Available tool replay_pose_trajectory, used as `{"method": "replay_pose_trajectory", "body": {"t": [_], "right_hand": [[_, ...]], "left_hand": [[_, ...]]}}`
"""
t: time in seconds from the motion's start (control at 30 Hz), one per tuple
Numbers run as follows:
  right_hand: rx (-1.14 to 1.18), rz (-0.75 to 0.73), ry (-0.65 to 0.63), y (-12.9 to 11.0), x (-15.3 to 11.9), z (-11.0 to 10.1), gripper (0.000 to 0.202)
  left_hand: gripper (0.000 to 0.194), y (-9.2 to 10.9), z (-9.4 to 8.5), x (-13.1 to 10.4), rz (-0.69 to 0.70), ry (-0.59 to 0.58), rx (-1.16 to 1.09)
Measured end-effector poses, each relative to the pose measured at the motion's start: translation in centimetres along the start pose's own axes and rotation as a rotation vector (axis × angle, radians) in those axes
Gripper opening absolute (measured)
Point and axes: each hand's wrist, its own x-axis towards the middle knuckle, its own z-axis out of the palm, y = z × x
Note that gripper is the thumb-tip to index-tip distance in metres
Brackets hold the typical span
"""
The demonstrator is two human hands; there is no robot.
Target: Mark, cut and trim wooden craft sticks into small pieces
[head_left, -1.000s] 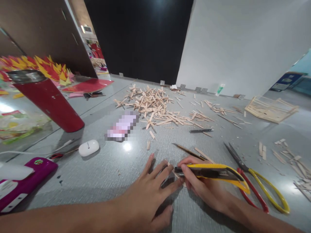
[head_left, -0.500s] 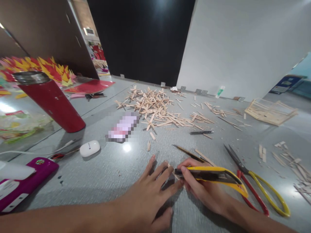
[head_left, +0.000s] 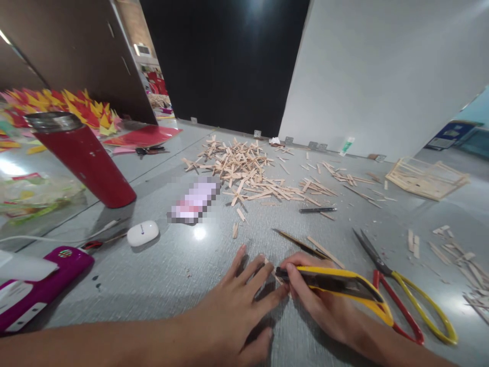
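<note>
Left hand (head_left: 239,303) lay palm-down, grip spread wide, fingertips at a thin wooden strip (head_left: 278,278) towards its 2 o'clock. Right hand (head_left: 324,306) had its grip closed around a yellow cutter (head_left: 340,280), nose by the strip. Scissors (head_left: 385,268) lay at 3 o'clock from it; stick pile (head_left: 240,163), left hand's 12 o'clock.

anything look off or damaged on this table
The red flask looks uncapped, with its metal neck bare and pale marks, perhaps chipped paint, on its side. Wood strips lie scattered in a loose heap.
</note>
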Motion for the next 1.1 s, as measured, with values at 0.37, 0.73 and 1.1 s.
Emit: {"method": "replay_pose_trajectory", "body": {"t": [0.37,0.73,1.1], "right_hand": [[0.217,0.195,-0.037,1.1,-0.5,0.4,0.037],[0.234,0.165,-0.046,1.0,-0.2,0.6,0.041],[-0.015,-0.122,-0.013,-1.4,0.4,-0.8,0.036]], "left_hand": [[0.069,-0.2,0.3,-0.1,0.001,0.028,-0.006],[0.068,0.0,0.0,0.1,0.024,0.026,0.0],[0.074,0.2,-0.1,0.1,0.063,0.008,0.1]]}}
